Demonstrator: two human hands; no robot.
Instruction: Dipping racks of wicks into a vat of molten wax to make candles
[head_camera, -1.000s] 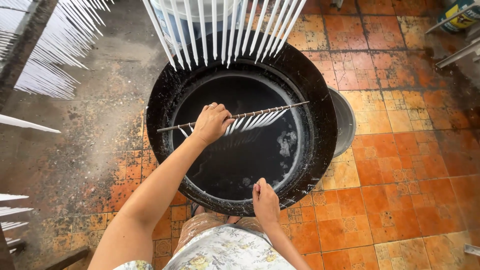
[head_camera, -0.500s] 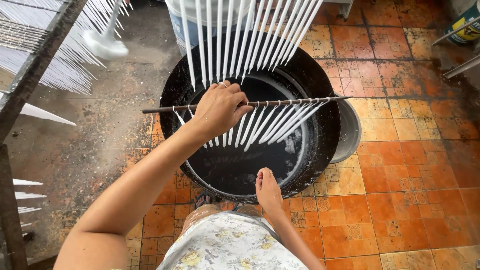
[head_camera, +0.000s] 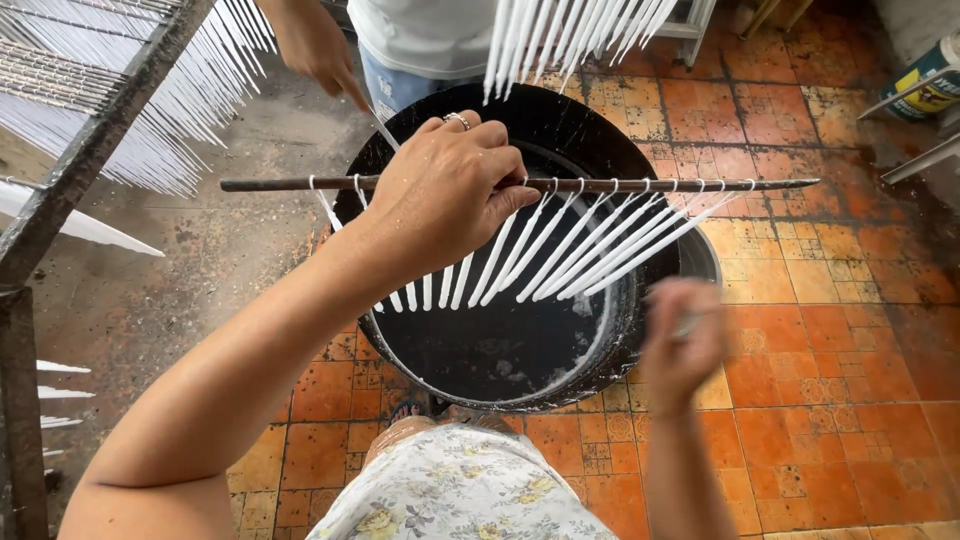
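Observation:
My left hand (head_camera: 450, 190) grips the middle of a thin dark rod (head_camera: 760, 184) held level over a big black vat (head_camera: 560, 125). Several slim white candles (head_camera: 580, 255) hang from the rod by their wicks and slant toward me. The vat holds dark liquid with pale wax streaks (head_camera: 500, 350). My right hand (head_camera: 682, 345) hovers blurred at the vat's near right rim, fingers curled; whether it holds anything is unclear.
Another person (head_camera: 425, 35) stands across the vat, one hand (head_camera: 315, 45) reaching down at its far left edge. More white candles hang above the vat (head_camera: 560, 40) and on a rack at the left (head_camera: 130, 110). Orange tiled floor (head_camera: 850, 300) lies to the right.
My left hand has lifted the rod of candles up out of the vat toward me. My right hand has left the near rim and risen to the right. Another person has come into view.

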